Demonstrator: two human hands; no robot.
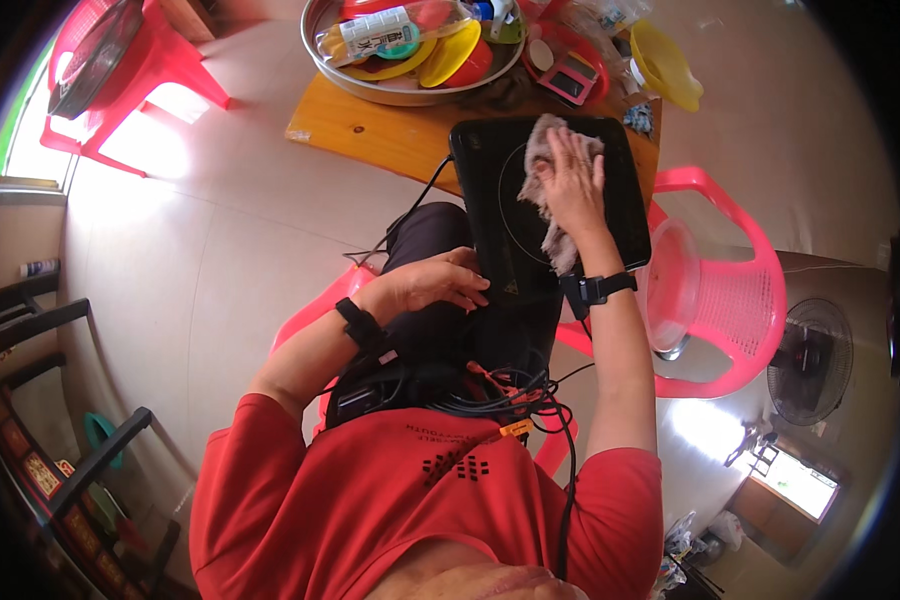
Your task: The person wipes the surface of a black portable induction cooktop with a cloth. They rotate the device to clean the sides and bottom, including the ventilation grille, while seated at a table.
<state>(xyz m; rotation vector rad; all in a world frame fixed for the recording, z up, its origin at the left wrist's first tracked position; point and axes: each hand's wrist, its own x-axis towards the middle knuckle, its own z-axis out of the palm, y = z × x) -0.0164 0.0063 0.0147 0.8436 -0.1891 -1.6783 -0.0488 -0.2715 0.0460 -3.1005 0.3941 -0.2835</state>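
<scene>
My right hand [572, 184] lies flat on a crumpled greyish-pink cloth [562, 247], pressing it against the glass top of a black induction cooktop [521, 225]. The cloth spreads out under the palm and covers part of the ring marked on the glass. At the cooktop's near left edge is my left hand [442, 281], fingers loosely bent and fingertips at the rim; whether they grip it I cannot tell. The cooktop sits at an angle on a wooden table [375, 135], its near end reaching out over my legs. A black cord [424, 195] leaves its left side.
Behind the cooktop stands a metal basin [412, 96] with a plastic bottle [390, 34] and colourful plastic dishes. A pink compact-like case [570, 79] and a yellow bowl [664, 67] are to its right. Pink plastic chair [742, 300] at right; cables [510, 390] on my lap.
</scene>
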